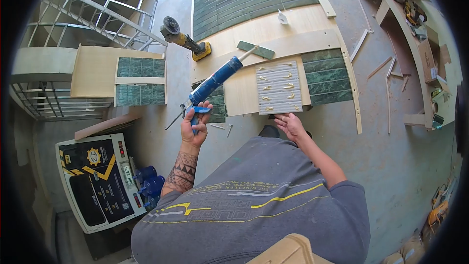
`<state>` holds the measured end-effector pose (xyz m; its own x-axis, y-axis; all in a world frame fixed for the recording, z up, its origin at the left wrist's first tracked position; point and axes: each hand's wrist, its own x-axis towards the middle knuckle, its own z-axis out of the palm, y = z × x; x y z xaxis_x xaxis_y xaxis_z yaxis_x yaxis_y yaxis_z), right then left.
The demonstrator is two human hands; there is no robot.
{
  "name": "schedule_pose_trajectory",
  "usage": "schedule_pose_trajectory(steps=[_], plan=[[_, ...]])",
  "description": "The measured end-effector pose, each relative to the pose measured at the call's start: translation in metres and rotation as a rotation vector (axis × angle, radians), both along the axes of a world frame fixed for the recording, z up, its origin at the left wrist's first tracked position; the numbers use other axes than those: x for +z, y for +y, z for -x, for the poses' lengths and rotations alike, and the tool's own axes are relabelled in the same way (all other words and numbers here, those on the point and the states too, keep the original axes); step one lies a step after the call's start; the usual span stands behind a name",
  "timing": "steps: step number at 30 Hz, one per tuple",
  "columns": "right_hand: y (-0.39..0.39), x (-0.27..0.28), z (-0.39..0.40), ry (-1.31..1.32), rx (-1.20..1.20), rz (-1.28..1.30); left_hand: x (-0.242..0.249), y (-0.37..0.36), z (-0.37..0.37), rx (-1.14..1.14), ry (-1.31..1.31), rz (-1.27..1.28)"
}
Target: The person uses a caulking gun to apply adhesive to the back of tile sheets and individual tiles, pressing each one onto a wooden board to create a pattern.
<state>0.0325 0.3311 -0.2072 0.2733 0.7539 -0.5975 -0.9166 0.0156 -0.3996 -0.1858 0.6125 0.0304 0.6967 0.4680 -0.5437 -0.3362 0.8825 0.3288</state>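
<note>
My left hand point(196, 123) is closed round the handle and trigger of a blue caulking gun point(215, 80), its pale nozzle pointing up and right. At the plywood panel's near edge lies a grey ribbed tile point(280, 87), with several yellowish dabs of adhesive on its face. My right hand point(292, 128) grips the tile's near edge, fingertips partly hidden beneath it. Green marble-look tiles point(327, 77) cover the panel to the right, and more green tiles point(217, 105) show to the left. A loose green strip point(256, 49) sits by the nozzle.
An angle grinder point(185, 39) stands on the plywood point(232, 44) at left, and a small white bottle point(282, 17) stands further back. Metal scaffolding point(105, 7) is at upper left. A van's rear point(97, 176) and blue water jugs point(149, 183) are at lower left. Wood scraps point(360, 44) litter the floor.
</note>
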Motion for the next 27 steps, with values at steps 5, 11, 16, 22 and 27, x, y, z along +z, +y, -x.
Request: schedule_pose_trajectory(steps=[5,11,16,22,27], plan=[[0.005,0.006,-0.004,-0.036,0.075,0.101,-0.049,0.083,-0.022,0.018,-0.106,0.023],[0.022,0.007,0.021,-0.023,-0.03,0.269,-0.124,0.178,-0.052,-0.041,-0.075,0.029],[0.047,0.007,0.047,-0.016,-0.371,0.379,-0.154,0.215,-0.069,-0.135,-0.109,0.104],[0.069,0.007,0.075,-0.464,-0.687,0.663,-0.163,0.226,-0.069,-0.22,0.153,0.089],[0.074,0.034,0.072,-1.139,-0.365,0.994,-0.149,0.217,-0.056,-0.49,0.431,-0.094]])
